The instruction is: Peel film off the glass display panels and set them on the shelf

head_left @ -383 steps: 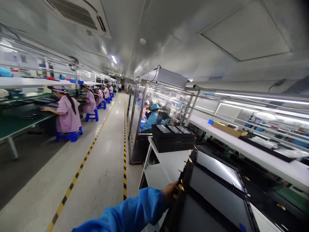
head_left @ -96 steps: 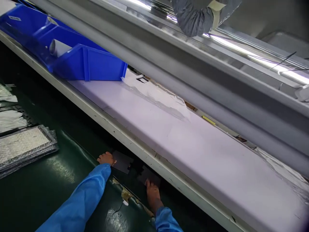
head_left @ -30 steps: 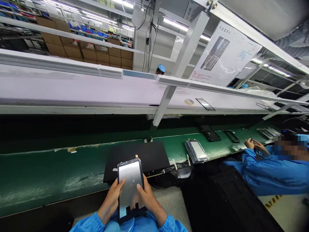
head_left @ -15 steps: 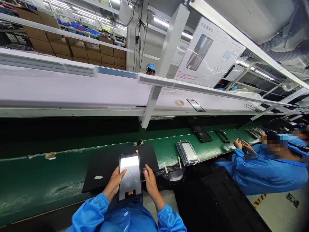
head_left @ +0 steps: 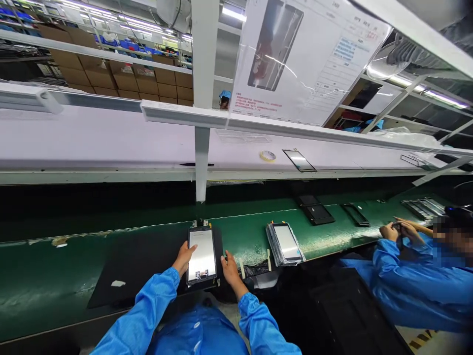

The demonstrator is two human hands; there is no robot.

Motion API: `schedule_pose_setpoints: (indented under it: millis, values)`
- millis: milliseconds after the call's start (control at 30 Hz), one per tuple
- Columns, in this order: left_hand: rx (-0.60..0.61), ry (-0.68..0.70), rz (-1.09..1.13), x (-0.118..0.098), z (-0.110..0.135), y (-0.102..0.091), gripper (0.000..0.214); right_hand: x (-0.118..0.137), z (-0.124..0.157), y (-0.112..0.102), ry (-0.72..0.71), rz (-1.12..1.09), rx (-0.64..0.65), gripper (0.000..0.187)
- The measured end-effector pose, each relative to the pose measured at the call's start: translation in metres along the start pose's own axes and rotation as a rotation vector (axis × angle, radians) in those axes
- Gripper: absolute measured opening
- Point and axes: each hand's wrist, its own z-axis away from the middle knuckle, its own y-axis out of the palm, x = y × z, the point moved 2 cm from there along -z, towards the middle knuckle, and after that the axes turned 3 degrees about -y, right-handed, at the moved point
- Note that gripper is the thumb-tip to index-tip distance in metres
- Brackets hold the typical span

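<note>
A tablet screen panel (head_left: pixel 201 251), its pale back upward and a dark border round it, is in my left hand (head_left: pixel 185 257), thumb on top of its left edge. Close to the panel's right side, my right hand (head_left: pixel 231 268) has its fingers apart and holds nothing. Below the panel lies a black mat (head_left: pixel 140 268) with a small white scrap (head_left: pixel 118 283) on it. To the right, a stack of similar panels (head_left: pixel 285 241) rests on the green bench (head_left: pixel 244 222).
Black frames (head_left: pixel 316 211) lie farther right, near a co-worker in a blue sleeve (head_left: pixel 391 251). A white shelf (head_left: pixel 111 143) behind carries a tape roll (head_left: pixel 268 156) and a thin panel (head_left: pixel 299 160). A white post (head_left: pixel 201 162) stands ahead. Black trays (head_left: pixel 354 310) sit low at right.
The panel has moved away from my body, over the mat, still in my left hand. My right hand stays beside it. The view has shifted.
</note>
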Motion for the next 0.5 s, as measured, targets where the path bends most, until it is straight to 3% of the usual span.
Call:
schedule_pose_setpoints:
  millis: [267, 500]
  values:
    - [-0.033, 0.015, -0.101, 0.0024, -0.0024, 0.0090, 0.015, 0.0005, 0.0011, 0.0003, -0.029, -0.048, 0.081, 0.072]
    - [-0.130, 0.073, -0.356, 0.0011, -0.0066, 0.0082, 0.031, 0.0029, -0.0016, 0.0018, -0.033, -0.027, 0.034, 0.064]
